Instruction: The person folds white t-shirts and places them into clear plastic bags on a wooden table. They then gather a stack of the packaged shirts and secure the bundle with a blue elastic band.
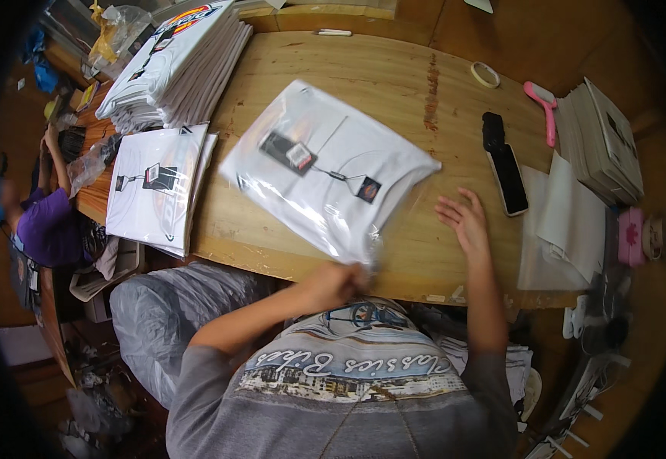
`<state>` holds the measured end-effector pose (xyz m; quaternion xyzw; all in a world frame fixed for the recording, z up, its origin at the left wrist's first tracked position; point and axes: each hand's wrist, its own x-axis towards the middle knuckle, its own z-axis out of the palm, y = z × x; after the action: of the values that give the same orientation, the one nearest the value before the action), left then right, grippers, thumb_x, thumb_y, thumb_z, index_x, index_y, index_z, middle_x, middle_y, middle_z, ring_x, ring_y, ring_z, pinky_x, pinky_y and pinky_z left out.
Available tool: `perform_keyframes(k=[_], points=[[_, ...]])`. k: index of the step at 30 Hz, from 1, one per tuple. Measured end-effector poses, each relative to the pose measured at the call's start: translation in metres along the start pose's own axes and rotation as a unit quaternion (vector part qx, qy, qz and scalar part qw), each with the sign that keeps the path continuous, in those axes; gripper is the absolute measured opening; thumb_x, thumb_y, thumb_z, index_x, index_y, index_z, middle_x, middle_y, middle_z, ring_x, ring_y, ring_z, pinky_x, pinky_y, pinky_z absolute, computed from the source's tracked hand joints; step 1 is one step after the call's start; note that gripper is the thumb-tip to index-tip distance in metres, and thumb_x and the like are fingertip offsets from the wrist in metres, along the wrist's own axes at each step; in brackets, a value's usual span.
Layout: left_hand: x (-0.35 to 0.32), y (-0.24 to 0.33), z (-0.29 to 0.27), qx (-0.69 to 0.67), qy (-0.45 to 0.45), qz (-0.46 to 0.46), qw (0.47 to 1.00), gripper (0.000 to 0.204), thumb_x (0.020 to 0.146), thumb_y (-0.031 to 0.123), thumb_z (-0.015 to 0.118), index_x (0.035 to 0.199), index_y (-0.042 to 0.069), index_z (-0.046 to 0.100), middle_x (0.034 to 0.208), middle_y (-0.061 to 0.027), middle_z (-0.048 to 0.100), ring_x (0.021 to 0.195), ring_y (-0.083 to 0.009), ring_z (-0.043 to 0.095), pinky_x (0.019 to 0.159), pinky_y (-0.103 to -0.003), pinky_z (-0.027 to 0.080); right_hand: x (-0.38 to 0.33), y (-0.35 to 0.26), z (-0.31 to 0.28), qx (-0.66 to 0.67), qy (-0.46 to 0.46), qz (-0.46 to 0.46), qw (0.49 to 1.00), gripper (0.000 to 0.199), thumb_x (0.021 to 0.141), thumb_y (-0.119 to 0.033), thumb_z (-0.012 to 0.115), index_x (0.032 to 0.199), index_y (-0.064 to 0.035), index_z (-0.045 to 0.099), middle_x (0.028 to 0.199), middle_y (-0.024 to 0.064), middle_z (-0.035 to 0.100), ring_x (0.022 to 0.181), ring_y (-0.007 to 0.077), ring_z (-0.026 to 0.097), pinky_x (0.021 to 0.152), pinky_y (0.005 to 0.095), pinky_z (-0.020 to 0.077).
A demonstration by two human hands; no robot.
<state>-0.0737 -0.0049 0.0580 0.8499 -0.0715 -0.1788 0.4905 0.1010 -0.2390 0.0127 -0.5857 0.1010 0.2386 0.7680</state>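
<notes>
At frame centre on the table [394, 84], the bagged white shirt [325, 168] looks light, floppy and slick in its clear plastic, best pinched at an edge, as the left hand [333, 283] does at its lower corner, grip closed, while the right hand [467, 222] rests spread open beside it.

clear bagged white shirt [325, 168] centre | black-red tag [289, 152] | bagged stack [157, 187] left

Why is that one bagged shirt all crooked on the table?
The bagged white shirt lies slanted across the wooden table, unlike the squared stacks at the left. The left hand grips its near corner; the right hand rests flat on the table beside it.
</notes>
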Motion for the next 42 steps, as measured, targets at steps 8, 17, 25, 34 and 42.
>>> perform_keyframes(k=[8, 17, 25, 34, 42], points=[[0.148, -0.013, -0.054, 0.222, 0.23, 0.06, 0.946, 0.028, 0.067, 0.003, 0.05, 0.095, 0.007, 0.054, 0.081, -0.0154, 0.056, 0.075, -0.0317, 0.053, 0.071, -0.037, 0.043, -0.114, 0.05, -0.044, 0.18, -0.01, 0.09, 0.979, 0.036, 0.081, -0.002, 0.04, 0.116, 0.0005, 0.032, 0.114, 0.0204, 0.043, 0.102, 0.0297, 0.046, 0.085, 0.0387, 0.0389], [0.239, -0.031, -0.145, 0.185, 0.035, -0.134, 0.973, 0.055, 0.054, 0.024, 0.074, 0.098, 0.0, 0.052, 0.093, -0.0144, 0.056, 0.087, -0.0261, 0.054, 0.075, -0.032, 0.042, -0.041, 0.066, 0.056, 0.238, -0.064, 0.03, 0.969, 0.05, 0.072, 0.003, 0.053, 0.117, 0.0003, 0.032, 0.115, 0.0108, 0.041, 0.105, 0.023, 0.042, 0.091, 0.035, 0.0335], [0.161, 0.058, -0.262, -0.244, 0.053, 0.118, 0.961, 0.053, 0.064, 0.013, 0.069, 0.107, -0.001, 0.041, 0.094, -0.0101, 0.053, 0.086, -0.0162, 0.052, 0.078, -0.028, 0.043, 0.006, -0.115, 0.072, 0.046, -0.115, -0.214, 0.969, 0.043, 0.068, -0.003, 0.064, 0.105, 0.0012, 0.045, 0.104, 0.0091, 0.051, 0.094, 0.0179, 0.049, 0.083, 0.0295, 0.0401], [0.105, 0.09, -0.259, -0.161, 0.362, 0.26, 0.88, 0.025, 0.074, 0.024, 0.058, 0.086, 0.003, 0.058, 0.083, -0.0054, 0.059, 0.077, -0.0129, 0.053, 0.07, -0.025, 0.042, 0.003, -0.214, 0.11, -0.13, -0.066, -0.524, 0.839, 0.019, 0.071, -0.004, 0.061, 0.089, -0.0022, 0.056, 0.082, 0.0018, 0.056, 0.076, 0.0097, 0.051, 0.071, 0.022, 0.0412], [0.056, -0.104, -0.106, 0.057, 0.228, 0.166, 0.958, 0.025, 0.08, 0.02, 0.052, 0.095, 0.0, 0.055, 0.099, -0.0095, 0.055, 0.085, -0.0163, 0.053, 0.074, -0.028, 0.042, 0.005, -0.012, 0.005, -0.494, -0.149, -0.316, 0.796, 0.008, 0.073, -0.004, 0.056, 0.079, 0.0001, 0.06, 0.09, 0.0092, 0.06, 0.084, 0.0166, 0.056, 0.076, 0.0254, 0.0403]])
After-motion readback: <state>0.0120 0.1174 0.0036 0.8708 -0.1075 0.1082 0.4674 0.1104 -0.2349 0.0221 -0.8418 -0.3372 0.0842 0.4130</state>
